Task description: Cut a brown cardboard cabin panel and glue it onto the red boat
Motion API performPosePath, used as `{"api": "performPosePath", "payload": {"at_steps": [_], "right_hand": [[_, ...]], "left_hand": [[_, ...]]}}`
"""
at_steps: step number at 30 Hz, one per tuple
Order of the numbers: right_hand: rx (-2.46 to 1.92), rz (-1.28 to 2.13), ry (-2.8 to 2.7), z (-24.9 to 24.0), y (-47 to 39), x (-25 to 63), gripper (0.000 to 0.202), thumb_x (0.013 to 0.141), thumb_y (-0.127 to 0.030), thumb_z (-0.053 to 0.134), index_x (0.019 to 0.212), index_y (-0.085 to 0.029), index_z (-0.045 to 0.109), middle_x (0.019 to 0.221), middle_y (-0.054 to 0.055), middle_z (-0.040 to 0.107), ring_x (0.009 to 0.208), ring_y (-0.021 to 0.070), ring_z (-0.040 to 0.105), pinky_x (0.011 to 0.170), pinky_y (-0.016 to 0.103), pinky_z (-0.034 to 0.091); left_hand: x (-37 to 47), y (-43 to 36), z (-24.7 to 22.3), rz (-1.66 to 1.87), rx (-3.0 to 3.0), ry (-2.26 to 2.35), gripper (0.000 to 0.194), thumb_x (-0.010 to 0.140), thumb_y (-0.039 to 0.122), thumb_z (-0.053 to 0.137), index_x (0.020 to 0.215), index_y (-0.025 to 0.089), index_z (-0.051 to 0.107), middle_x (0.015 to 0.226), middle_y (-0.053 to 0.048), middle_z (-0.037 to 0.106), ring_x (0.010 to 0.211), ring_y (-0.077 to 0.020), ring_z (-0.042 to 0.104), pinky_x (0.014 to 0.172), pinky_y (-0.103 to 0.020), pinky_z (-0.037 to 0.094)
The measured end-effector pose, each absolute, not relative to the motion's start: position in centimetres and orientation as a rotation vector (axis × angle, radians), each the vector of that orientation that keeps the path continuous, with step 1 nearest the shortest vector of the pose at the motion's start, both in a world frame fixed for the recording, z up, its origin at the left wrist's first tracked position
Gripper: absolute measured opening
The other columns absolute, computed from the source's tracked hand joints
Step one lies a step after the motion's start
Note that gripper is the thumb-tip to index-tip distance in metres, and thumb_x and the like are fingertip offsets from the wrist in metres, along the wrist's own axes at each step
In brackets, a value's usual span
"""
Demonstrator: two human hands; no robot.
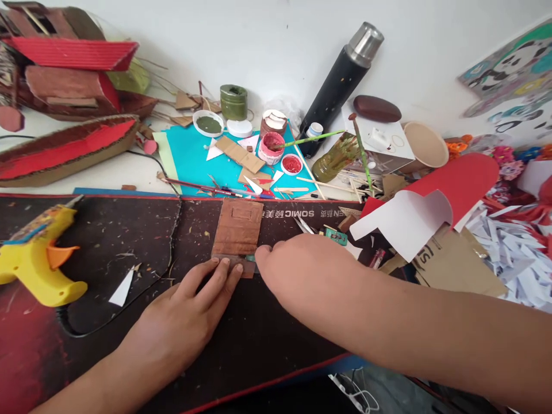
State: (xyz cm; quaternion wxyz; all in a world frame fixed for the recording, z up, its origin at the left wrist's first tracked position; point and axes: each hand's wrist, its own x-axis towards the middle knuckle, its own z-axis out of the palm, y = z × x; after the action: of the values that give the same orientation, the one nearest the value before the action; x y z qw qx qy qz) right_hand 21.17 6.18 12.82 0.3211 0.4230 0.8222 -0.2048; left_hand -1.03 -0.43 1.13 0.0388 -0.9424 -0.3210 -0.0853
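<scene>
Left hand (179, 322) grip's wide, fingertips pinning flat strip (249, 267) over brown board (237, 233); uneven pressure could skew strip; right hand (308, 270) grip hidden, can't tell.

Across the dark mat (267, 345), just beyond the right hand (302, 264), I can read "SOMIC" in pale print, Chinese characters beside it. Off to that hand's right, brown cardboard (463, 267) carries a dark "S" after a curved stroke. Other small print is too tiny for me.

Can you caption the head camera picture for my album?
Left hand and right hand busy at a brown board, yellow glue gun nearby.
</scene>
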Motion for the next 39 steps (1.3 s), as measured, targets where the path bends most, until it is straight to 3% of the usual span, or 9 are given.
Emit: {"api": "performPosePath", "payload": {"at_steps": [5, 12, 22, 39], "right_hand": [[1.124, -0.462, 2.265, 13.2, 5.8, 22.7, 0.019, 0.091, -0.013, 0.063, 0.109, -0.017, 0.066, 0.083, 0.009, 0.075, 0.078, 0.0261, 0.075, 0.064, 0.031, 0.048], [1.298, -0.338, 2.301, 16.0, 5.4, 23.7, 0.013, 0.104, -0.022, 0.053, 0.109, -0.019, 0.064, 0.080, 0.005, 0.074, 0.064, 0.0222, 0.069, 0.053, 0.030, 0.032], [1.247, -0.411, 2.260, 14.0, 4.6, 24.1, 0.016, 0.105, -0.023, 0.051, 0.110, -0.020, 0.065, 0.085, 0.008, 0.076, 0.073, 0.0263, 0.072, 0.061, 0.033, 0.043], [1.219, -0.417, 2.305, 13.0, 5.0, 23.8, 0.012, 0.104, -0.023, 0.054, 0.107, -0.019, 0.065, 0.084, 0.007, 0.075, 0.074, 0.0258, 0.074, 0.059, 0.032, 0.042]], "left_hand": [[-0.9, -0.5, 1.1, -0.238, -2.886, -1.004, 0.055, 0.093, 0.005, 0.046, 0.146, 0.010, 0.060, 0.139, -0.015, 0.069, 0.125, -0.0312, 0.062, 0.079, -0.036, 0.061], [-0.9, -0.6, 1.2, -0.225, -2.896, -1.018, 0.054, 0.094, 0.003, 0.047, 0.146, 0.009, 0.061, 0.136, -0.016, 0.070, 0.126, -0.0320, 0.061, 0.082, -0.037, 0.061], [-0.7, -0.5, 1.5, -0.212, -2.871, -1.005, 0.051, 0.095, 0.005, 0.048, 0.144, 0.009, 0.062, 0.136, -0.015, 0.071, 0.122, -0.0317, 0.063, 0.076, -0.035, 0.062], [-1.1, -0.6, 1.0, -0.232, -2.928, -1.055, 0.057, 0.095, 0.007, 0.047, 0.151, 0.014, 0.057, 0.140, -0.016, 0.069, 0.129, -0.0306, 0.061, 0.087, -0.036, 0.061]]}}
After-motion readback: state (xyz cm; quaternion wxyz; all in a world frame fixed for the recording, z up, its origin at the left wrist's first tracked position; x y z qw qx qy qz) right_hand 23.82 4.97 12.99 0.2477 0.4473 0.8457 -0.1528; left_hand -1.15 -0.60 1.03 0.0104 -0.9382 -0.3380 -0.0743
